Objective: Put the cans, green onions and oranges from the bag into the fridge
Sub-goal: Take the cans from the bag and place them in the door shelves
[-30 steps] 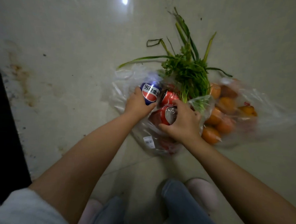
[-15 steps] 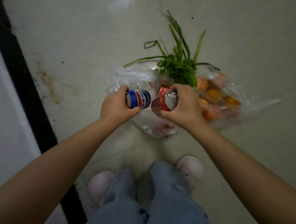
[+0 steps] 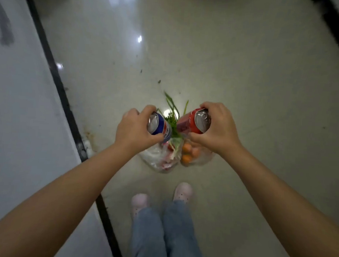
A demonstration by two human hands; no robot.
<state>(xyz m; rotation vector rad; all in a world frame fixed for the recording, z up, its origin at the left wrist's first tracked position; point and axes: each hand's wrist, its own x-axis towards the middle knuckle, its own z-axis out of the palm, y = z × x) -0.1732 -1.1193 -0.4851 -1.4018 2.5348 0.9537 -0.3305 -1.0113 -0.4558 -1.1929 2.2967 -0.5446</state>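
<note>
The left hand (image 3: pixel 134 129) held a blue can (image 3: pixel 161 127), its grip wrapped round the can's body, thumb below and fingers over the top edge, the silver lid tilted toward the camera. The right hand (image 3: pixel 218 129) held a red can (image 3: pixel 192 121) in the same manner, fingers curled over the rim and thumb beneath, lid also turned toward the camera. Both cans were raised above the floor (image 3: pixel 246 73), apart from each other, with the two hands side by side over the clear plastic bag (image 3: pixel 157 159). The bag lay on the floor just in front of the person's feet, crumpled and open. In it, on the right side, sat several oranges (image 3: pixel 187 153), partly covered by the right hand. The green onions (image 3: pixel 174 116) rose from the bag's middle, their leaves showing in the gap between the two cans and reaching onto the floor beyond. Something red and white lay in the bag's left part, too blurred to identify. Pink slippers (image 3: pixel 183 191) and blue jeans (image 3: pixel 159 236) showed at the lower edge. A black strip (image 3: pixel 64 95) ran diagonally along the floor's left side, bordering a pale grey surface (image 3: pixel 18 120).
</note>
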